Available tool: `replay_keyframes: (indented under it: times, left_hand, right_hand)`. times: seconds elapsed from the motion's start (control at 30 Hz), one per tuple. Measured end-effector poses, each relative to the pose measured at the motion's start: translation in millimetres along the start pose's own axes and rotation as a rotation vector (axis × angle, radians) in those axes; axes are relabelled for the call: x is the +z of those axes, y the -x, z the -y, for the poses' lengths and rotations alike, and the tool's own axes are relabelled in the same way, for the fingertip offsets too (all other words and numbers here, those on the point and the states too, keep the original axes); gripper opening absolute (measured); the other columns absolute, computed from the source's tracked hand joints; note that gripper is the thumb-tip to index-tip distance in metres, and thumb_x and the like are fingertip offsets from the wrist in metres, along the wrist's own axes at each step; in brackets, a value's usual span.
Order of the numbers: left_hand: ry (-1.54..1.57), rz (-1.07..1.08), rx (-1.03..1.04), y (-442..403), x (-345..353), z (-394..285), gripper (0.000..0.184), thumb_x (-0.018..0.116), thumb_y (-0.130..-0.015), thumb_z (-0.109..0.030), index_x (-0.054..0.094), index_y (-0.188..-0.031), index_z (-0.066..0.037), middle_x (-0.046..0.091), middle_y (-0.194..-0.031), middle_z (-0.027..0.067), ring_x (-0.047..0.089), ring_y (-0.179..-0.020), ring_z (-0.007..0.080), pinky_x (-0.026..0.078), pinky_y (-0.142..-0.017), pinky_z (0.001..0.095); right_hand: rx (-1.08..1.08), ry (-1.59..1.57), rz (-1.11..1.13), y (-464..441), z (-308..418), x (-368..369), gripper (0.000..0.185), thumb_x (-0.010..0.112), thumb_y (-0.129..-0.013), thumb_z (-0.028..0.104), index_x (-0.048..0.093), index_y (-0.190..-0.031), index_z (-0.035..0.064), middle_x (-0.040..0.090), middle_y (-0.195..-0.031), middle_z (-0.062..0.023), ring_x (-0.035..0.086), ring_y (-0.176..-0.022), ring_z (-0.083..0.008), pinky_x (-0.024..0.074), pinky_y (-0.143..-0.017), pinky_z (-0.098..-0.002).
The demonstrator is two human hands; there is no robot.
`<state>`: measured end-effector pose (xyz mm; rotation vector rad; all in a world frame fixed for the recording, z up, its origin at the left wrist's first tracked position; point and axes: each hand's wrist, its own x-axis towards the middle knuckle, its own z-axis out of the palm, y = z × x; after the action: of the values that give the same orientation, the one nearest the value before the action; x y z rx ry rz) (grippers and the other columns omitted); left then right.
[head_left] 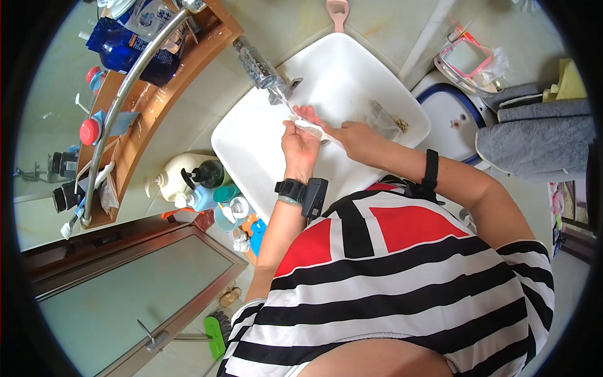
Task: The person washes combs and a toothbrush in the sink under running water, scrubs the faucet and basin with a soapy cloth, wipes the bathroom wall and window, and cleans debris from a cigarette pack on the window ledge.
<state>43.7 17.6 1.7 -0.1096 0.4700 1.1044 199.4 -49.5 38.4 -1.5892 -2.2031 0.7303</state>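
Observation:
Water runs from the tap [275, 94] onto my left hand [300, 147], which is palm up over the white washbasin [251, 141]. Its fingers are stretched out, with the thumb apart. Across those fingers lies a thin, wet white piece [312, 129], cloth-like or plastic; I cannot tell which. My right hand [358, 141] comes in from the other side, fingers closed on the end of that white piece. A crumpled clear plastic bag [382, 119] with brownish bits beside it rests in the basin, beyond my right hand.
A wooden shelf [154, 103] with a metal rail and a blue bottle [129, 53] juts out at the left. Pump bottles [182, 176] stand beside the basin. To the right are a blue-rimmed basin [449, 122] and grey towels [534, 141]. A glass door [144, 295] is lower left.

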Motion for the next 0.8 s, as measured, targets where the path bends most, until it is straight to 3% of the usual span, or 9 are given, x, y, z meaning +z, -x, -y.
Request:
replay_keyframes:
  times: [0.17, 0.3, 0.4, 0.5, 0.63, 0.7, 0.8]
  left_hand:
    - [-0.045, -0.024, -0.005, 1.2, -0.8, 6.8, 0.042, 0.027, -0.100, -0.039, 0.047, -0.120, -0.007, 0.054, -0.114, 0.0083, 0.052, -0.108, 0.0219, 0.044, -0.089, 0.0410]
    - [-0.113, -0.028, 0.077, -7.9, -9.4, 7.4, 0.041, 0.030, -0.100, -0.039, 0.046, -0.121, -0.007, 0.052, -0.106, 0.0077, 0.052, -0.105, 0.0223, 0.044, -0.089, 0.0414]
    - [-0.130, -0.034, 0.099, -9.8, -6.1, -2.5, 0.041, 0.031, -0.100, -0.038, 0.047, -0.121, -0.007, 0.051, -0.104, 0.0069, 0.052, -0.103, 0.0224, 0.044, -0.089, 0.0426]
    - [-0.114, -0.098, 0.052, -1.1, 4.5, -7.0, 0.042, 0.030, -0.100, -0.038, 0.049, -0.121, -0.007, 0.051, -0.102, 0.0066, 0.051, -0.100, 0.0217, 0.045, -0.086, 0.0411]
    - [-0.146, -0.052, 0.014, 3.4, 2.6, -2.7, 0.042, 0.031, -0.100, -0.038, 0.050, -0.120, -0.007, 0.051, -0.102, 0.0061, 0.050, -0.099, 0.0212, 0.045, -0.085, 0.0393]
    - [-0.207, -0.086, 0.135, -5.8, -7.9, -0.2, 0.044, 0.032, -0.100, -0.040, 0.049, -0.124, -0.008, 0.051, -0.110, 0.0090, 0.050, -0.099, 0.0221, 0.043, -0.087, 0.0396]
    - [-0.224, -0.018, 0.156, -3.6, 3.0, 4.6, 0.045, 0.032, -0.100, -0.040, 0.048, -0.125, -0.006, 0.050, -0.110, 0.0082, 0.050, -0.101, 0.0215, 0.041, -0.091, 0.0366]
  right_hand:
    - [0.089, -0.016, 0.087, 8.3, 6.9, -8.6, 0.055, 0.048, -0.077, -0.001, 0.047, -0.131, 0.0088, 0.058, -0.083, -0.0205, 0.059, -0.078, -0.0373, 0.0475, -0.067, -0.0447]
    - [0.078, 0.008, 0.019, -9.3, 4.4, 5.6, 0.054, 0.047, -0.077, 0.000, 0.047, -0.130, 0.0080, 0.060, -0.086, -0.0222, 0.060, -0.078, -0.0376, 0.0476, -0.068, -0.0453]
    - [0.049, -0.075, -0.060, -14.3, 7.3, 6.9, 0.049, 0.045, -0.079, 0.001, 0.049, -0.128, 0.0061, 0.058, -0.076, -0.0244, 0.057, -0.069, -0.0398, 0.0445, -0.065, -0.0470]
    - [0.046, -0.003, 0.072, -12.2, 8.7, -0.2, 0.049, 0.046, -0.079, 0.002, 0.049, -0.128, 0.0067, 0.058, -0.072, -0.0238, 0.057, -0.068, -0.0394, 0.0440, -0.064, -0.0476]
    - [0.048, -0.103, 0.098, 0.8, 15.2, -7.8, 0.041, 0.047, -0.086, 0.007, 0.053, -0.126, 0.0079, 0.061, -0.080, -0.0246, 0.060, -0.072, -0.0393, 0.0460, -0.067, -0.0444]
    - [0.053, -0.201, 0.127, 3.0, 16.1, -8.0, 0.037, 0.047, -0.088, 0.010, 0.055, -0.124, 0.0079, 0.062, -0.083, -0.0244, 0.061, -0.075, -0.0388, 0.0467, -0.068, -0.0430]
    - [0.093, -0.141, 0.032, 0.4, 11.5, -7.2, 0.033, 0.046, -0.090, 0.012, 0.057, -0.122, 0.0072, 0.063, -0.089, -0.0230, 0.062, -0.077, -0.0378, 0.0474, -0.071, -0.0411]
